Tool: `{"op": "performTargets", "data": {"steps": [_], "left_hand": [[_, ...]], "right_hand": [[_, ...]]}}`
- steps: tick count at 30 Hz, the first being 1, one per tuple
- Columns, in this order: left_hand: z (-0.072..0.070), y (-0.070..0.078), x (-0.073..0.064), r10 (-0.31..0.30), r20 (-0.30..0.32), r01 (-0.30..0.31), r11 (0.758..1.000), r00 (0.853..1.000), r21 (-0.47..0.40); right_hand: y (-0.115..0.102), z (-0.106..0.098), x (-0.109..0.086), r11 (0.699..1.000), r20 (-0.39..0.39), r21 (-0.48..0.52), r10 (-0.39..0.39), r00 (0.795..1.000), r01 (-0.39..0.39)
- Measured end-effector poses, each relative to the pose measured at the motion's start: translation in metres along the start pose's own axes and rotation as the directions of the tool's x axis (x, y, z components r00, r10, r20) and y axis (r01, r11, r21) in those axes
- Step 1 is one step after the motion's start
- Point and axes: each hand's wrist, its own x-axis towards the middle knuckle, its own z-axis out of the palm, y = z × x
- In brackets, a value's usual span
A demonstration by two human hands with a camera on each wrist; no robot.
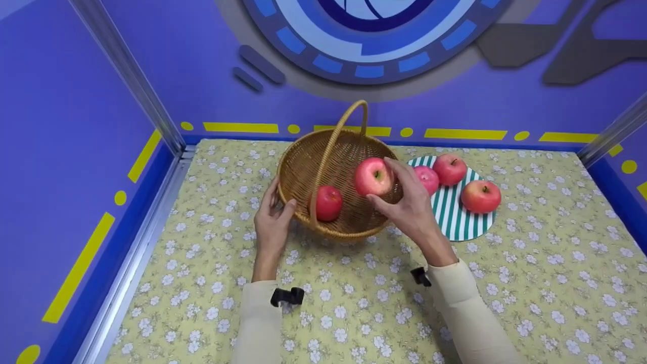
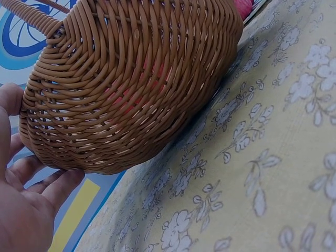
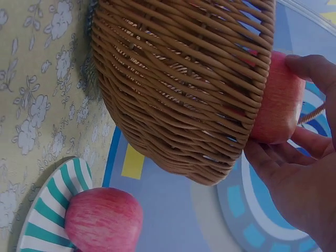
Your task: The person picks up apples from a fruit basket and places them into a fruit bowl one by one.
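Left hand [image 1: 272, 225] grips the basket [image 1: 302, 169] wall, right hand [image 1: 413, 205] pinches an apple [image 1: 373, 177] at its mouth; best lowered gently beside the red apple [image 1: 329, 203] inside.

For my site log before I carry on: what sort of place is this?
Probably a staged demo booth or test cell: blue-purple printed wall panel, straight silver metal corner post, and pale-yellow, white-flowered flat covering filling the space between the walls.
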Motion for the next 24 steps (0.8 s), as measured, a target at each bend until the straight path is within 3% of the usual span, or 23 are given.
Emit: {"op": "performTargets", "data": {"steps": [7,15,24], "left_hand": [[0.000,-0.002,0.001,0.001,0.001,-0.001,1.000,1.000,0.012],[-0.001,-0.002,0.001,-0.001,0.001,0.001,1.000,1.000,-0.007],[-0.001,0.001,0.000,0.007,0.002,-0.007,1.000,1.000,0.007]], "right_hand": [[0.001,-0.008,-0.008,0.999,-0.069,0.047,0.029,0.997,-0.025],[0.003,-0.013,-0.017,0.986,-0.097,0.155,0.077,0.992,-0.061],[0.004,-0.016,-0.020,0.992,-0.134,0.121,0.053,0.990,-0.037]]}}
